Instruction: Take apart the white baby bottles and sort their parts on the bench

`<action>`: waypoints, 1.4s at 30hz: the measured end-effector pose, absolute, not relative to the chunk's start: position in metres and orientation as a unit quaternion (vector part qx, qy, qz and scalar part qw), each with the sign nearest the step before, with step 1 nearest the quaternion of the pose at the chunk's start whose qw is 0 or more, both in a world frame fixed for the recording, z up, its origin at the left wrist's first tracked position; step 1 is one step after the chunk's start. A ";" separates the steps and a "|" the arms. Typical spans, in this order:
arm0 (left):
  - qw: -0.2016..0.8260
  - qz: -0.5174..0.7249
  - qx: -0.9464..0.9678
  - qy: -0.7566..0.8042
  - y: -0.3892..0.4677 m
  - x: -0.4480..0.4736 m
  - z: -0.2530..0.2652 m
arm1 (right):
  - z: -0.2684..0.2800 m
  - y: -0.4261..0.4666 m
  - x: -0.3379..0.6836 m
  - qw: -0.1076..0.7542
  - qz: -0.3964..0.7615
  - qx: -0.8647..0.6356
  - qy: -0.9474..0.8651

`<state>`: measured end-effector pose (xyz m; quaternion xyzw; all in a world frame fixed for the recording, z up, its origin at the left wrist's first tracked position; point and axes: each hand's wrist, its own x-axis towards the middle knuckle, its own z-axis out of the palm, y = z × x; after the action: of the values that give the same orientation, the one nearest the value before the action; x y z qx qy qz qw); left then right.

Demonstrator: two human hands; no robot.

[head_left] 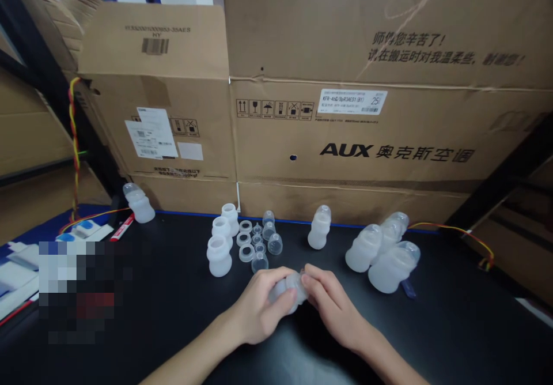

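Note:
My left hand (264, 304) is wrapped round the body of a translucent white baby bottle (296, 285), which lies tilted above the black table. The fingertips of my right hand (332, 299) press on the bottle's upper end; they partly hide it, so I cannot tell exactly which part they grip. Just beyond my left hand stand three open bottle bodies (220, 256) in a row. Beside them are three ring collars (246, 252), several small clear nipples (260, 249) and several clear dome caps (275, 244).
One capped bottle (319, 227) stands at the back middle, another (139, 203) at the back left. Several capped bottles (391, 267) cluster at the right, by a dark blue object (408, 289). A red marker (122, 227) lies left. Cardboard (276, 172) walls the back.

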<state>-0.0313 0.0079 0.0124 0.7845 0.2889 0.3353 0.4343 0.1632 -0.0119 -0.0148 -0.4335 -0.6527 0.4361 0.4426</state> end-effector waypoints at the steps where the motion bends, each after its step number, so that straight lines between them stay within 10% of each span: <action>1: 0.456 0.335 0.772 0.291 0.009 -0.032 0.012 | -0.018 -0.010 0.161 0.461 0.486 -0.418 -0.614; 6: 0.525 0.362 0.707 0.304 0.010 -0.030 0.001 | -0.016 0.004 0.160 0.535 0.633 -0.318 -0.460; 13: 0.123 0.531 0.700 0.461 0.004 -0.027 -0.006 | -0.011 0.019 0.176 0.540 0.508 -0.428 -0.516; 24: 0.045 0.465 0.683 0.561 0.018 -0.030 -0.012 | -0.023 0.017 0.165 0.473 0.513 -0.452 -0.556; 42: 0.343 0.555 0.651 0.387 0.016 -0.029 -0.011 | -0.015 0.000 0.156 0.388 0.354 -0.468 -0.711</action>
<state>-0.0289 0.0164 -0.0110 0.6515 0.3866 0.5551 0.3434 0.1559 -0.0001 -0.0149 -0.4679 -0.7110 0.3540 0.3875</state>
